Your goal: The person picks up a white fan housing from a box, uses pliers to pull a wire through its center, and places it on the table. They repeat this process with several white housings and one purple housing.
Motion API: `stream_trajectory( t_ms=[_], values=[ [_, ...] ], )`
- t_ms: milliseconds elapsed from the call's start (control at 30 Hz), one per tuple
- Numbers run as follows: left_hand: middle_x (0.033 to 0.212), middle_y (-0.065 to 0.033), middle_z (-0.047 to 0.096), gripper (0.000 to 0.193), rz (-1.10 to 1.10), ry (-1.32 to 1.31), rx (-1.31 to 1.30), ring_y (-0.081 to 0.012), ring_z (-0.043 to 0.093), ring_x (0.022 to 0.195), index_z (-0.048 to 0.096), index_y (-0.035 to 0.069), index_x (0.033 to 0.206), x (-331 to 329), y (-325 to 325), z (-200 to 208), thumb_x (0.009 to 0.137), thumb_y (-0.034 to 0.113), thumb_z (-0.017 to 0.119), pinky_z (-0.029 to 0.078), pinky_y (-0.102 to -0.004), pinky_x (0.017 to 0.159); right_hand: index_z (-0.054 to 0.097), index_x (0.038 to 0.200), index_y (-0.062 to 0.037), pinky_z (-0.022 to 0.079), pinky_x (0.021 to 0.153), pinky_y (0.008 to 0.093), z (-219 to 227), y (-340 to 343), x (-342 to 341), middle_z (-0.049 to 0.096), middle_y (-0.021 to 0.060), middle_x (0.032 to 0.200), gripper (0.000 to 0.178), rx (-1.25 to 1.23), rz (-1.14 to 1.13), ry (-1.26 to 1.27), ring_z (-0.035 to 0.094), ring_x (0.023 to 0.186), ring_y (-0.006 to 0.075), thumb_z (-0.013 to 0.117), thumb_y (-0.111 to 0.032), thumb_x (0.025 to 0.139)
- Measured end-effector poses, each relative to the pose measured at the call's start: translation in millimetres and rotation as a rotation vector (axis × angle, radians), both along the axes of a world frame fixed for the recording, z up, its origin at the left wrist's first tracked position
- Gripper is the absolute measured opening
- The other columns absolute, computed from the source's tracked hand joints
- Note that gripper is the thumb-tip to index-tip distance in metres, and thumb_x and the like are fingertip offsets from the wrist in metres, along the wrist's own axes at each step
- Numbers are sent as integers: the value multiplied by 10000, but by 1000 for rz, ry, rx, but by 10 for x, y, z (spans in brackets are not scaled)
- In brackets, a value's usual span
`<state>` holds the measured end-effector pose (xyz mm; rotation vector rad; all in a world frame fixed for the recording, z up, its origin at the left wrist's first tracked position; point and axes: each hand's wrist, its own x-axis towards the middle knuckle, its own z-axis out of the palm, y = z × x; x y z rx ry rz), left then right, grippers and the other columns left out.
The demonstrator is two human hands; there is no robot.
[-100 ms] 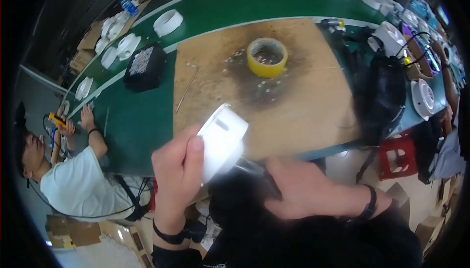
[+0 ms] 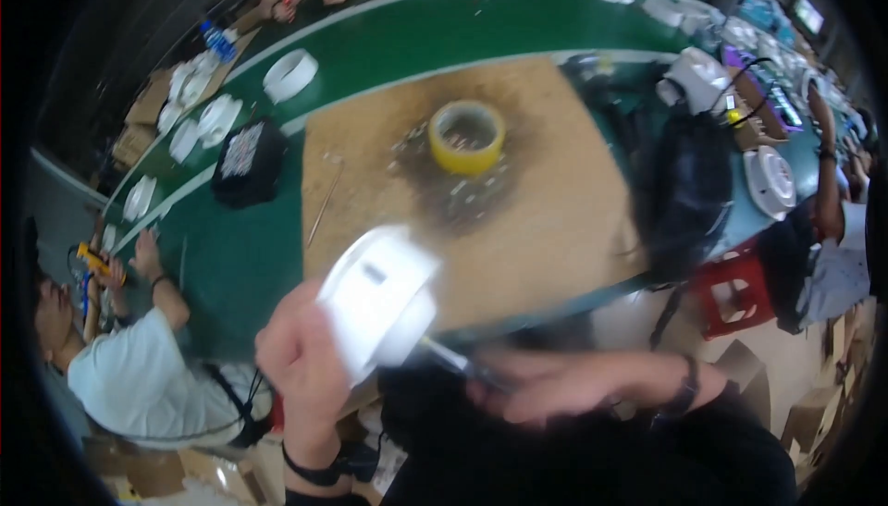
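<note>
Grips a white, round, flanged plastic housing point(image 2: 384, 289) in the left hand point(image 2: 301, 351), tilted over the near left corner of a brown cardboard sheet point(image 2: 564, 256). Clasps a thin metal-shafted tool point(image 2: 449, 356) in the blurred right hand point(image 2: 541, 386), apart from the left — aims at the housing's lower side; cannot tell whether touching.

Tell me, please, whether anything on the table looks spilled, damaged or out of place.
Yes: the board has a dark stain around the yellow roll, and small bits lie scattered beside it, though others sit inside the roll. The loose ones may have spilled; blur hides what they are.
</note>
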<state>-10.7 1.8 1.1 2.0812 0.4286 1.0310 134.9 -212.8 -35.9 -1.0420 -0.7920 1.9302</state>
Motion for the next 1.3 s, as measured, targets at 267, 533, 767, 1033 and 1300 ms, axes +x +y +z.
stream_trajectory(
  t_ms=[267,533,767,1033,1300],
  values=[
    [1083,-96,635,384,-60,-296,-756,-185,629,994,557,-9,1231,89,42,-124,1061,305,416,501,-332,913,483,1204,-47,483,858,287,84,-503,44,531,54,1071,375,235,-388,-43,550,945,131,635,-104,866],
    [1250,-182,627,557,-722,123,-1713,-296,629,1133,532,-7,1331,392,-770,-560,1042,433,352,511,-431,989,554,1139,-25,476,673,279,237,-1021,28,596,19,883,319,42,-1196,-213,562,800,101,622,-294,982],
    [1227,-138,631,461,-994,606,-1184,-241,595,1143,485,18,1369,588,-1195,-331,1040,340,460,515,-357,886,574,1208,13,542,701,284,172,-2123,175,667,116,1024,349,53,-1829,-70,665,802,174,617,-183,923],
    [825,-52,635,319,-485,720,-1214,-125,588,732,586,5,1183,-727,-230,-974,1013,272,540,452,-205,659,524,1048,11,537,677,349,-415,-2841,933,608,94,985,182,166,-2450,-49,605,764,206,531,-160,986],
    [898,-59,653,469,543,96,-1424,-150,606,780,582,32,1238,-4575,-44,-4043,987,426,543,491,-265,658,480,999,-78,505,557,307,-882,-3121,1724,561,67,808,113,48,-2273,-331,585,669,185,562,-85,921]
  ],
)
